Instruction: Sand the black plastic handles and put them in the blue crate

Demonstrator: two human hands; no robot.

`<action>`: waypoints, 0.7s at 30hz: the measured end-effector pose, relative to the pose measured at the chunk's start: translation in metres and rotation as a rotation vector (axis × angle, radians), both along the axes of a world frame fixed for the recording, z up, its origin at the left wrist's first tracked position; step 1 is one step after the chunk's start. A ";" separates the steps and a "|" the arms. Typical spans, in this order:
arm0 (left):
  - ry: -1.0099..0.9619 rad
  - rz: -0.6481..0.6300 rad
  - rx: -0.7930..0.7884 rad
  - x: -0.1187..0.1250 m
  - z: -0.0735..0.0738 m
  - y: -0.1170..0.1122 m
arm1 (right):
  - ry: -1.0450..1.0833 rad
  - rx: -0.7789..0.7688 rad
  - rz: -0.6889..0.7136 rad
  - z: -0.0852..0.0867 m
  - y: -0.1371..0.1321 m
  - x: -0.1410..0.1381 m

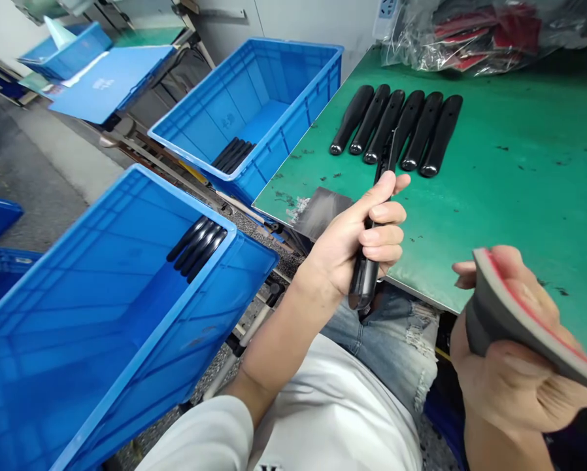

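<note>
My left hand (pixel 367 235) is wrapped round a slim black plastic handle (pixel 363 281), held tilted above the front edge of the green table. The upper end of this handle overlaps, from my viewpoint, a row of similar black handles (pixel 438 137) lying side by side. At the right, my right hand (pixel 529 379) grips a bent foam pad (pixel 499 320), grey with a thin red layer. The pad is apart from the handle, and its right end reaches the picture's edge.
A large blue crate (pixel 176 340) stands at my left with several black handles (pixel 198 245) inside. Beyond it, another blue crate (pixel 298 124) also holds black pieces (pixel 233 154). Clear plastic bags with red pieces (pixel 489 36) lie at the back of the green table (pixel 519 216). Dark shavings dot its surface.
</note>
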State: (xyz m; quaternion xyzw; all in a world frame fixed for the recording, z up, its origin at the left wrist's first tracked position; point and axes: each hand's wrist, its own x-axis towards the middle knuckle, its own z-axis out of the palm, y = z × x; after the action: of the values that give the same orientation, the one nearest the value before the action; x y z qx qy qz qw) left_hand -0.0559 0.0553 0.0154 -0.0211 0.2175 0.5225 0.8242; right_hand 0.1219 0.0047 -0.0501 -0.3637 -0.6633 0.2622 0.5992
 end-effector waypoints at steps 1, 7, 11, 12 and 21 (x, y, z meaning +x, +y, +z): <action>-0.006 -0.009 -0.004 0.000 0.000 0.000 | -0.020 0.172 -0.034 0.001 0.004 0.000; -0.011 0.007 0.032 0.004 0.000 -0.002 | -0.489 0.391 0.181 0.029 0.014 -0.004; 0.004 0.046 0.017 0.002 -0.002 0.000 | -0.502 0.166 0.303 0.034 0.000 -0.022; 0.019 0.059 0.005 0.001 -0.003 0.002 | -0.473 0.134 0.280 0.033 -0.003 -0.026; 0.269 0.058 -0.025 0.004 0.004 0.008 | -0.572 0.511 0.411 0.023 -0.001 -0.026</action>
State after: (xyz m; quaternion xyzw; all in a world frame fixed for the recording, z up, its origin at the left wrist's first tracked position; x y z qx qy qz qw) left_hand -0.0521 0.0630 0.0196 0.0326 0.3321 0.5413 0.7717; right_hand 0.0960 0.0035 -0.0275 -0.1222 -0.9048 0.0922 0.3974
